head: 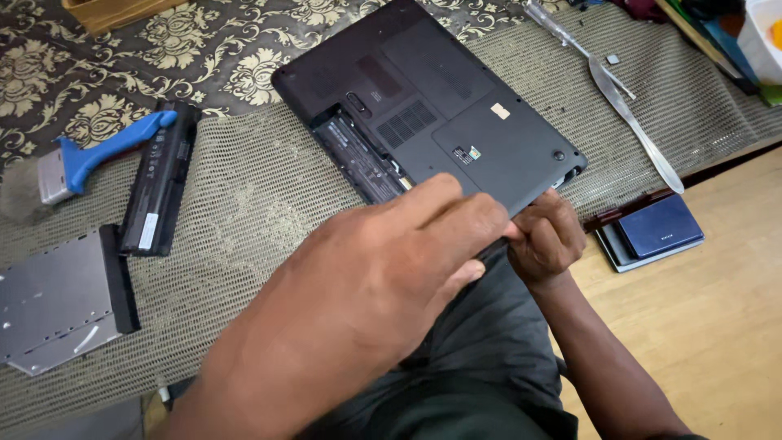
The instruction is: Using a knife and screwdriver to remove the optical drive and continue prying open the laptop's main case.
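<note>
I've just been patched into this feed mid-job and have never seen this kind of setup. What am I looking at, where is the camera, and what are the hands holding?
There is no machine: a person works bare-handed, and the single camera sits on their head, looking down. The left hand and right hand both grip the near edge of a black laptop, which lies upside down with its battery bay open. It rests on a mesh mat over a patterned cloth. To the left lie a removed battery, a blue-handled brush and a silver optical drive. At far right are a metal tool and a small dark blue case.
</note>
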